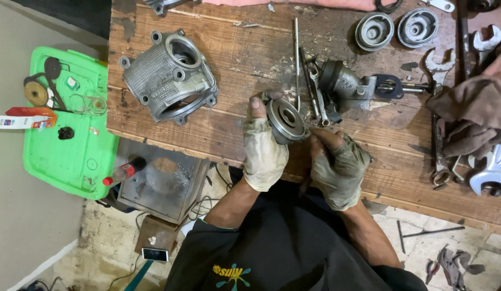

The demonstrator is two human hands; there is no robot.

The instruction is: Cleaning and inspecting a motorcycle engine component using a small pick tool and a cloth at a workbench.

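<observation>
1. The wooden workbench (250, 59) is the landmark: a worn plank top that fills the upper part of the view, its near edge running just above the person's dark shirt.
2. Off the bench's left end lies 1 green plastic tray (67, 156) holding small odds and ends, among them a round wire brush wheel.
3. On the bench's left part sits 1 large grey cast housing (167, 75) with bolt lugs and 2 round openings, well apart from the hands.
4. At the bench's right end a brown rag (471, 116) is heaped over spanners; at least 3 open-ended spanner heads show near it.
5. At the bench's centre, just beyond the hands, rests 1 grey pump-like body (350, 86) with a shaft pointing right; thin rods and 1 slim spanner lie between it and the hands.
6. At the bench's far edge sit 2 round metal covers (395, 29), side by side.
7. Below the bench's near edge, on the floor to the right, lie 1 pair of pliers (444, 264) and a T-shaped key.
8. The left hand (264, 153), in a dirty glove, is closed around 1 round flanged metal part (286, 118) held over the bench's near edge, thumb on its left rim.
9. The right hand (336, 167), also gloved, is curled at the part's lower right edge, fingertips touching it; I cannot tell whether it pinches anything small.
</observation>
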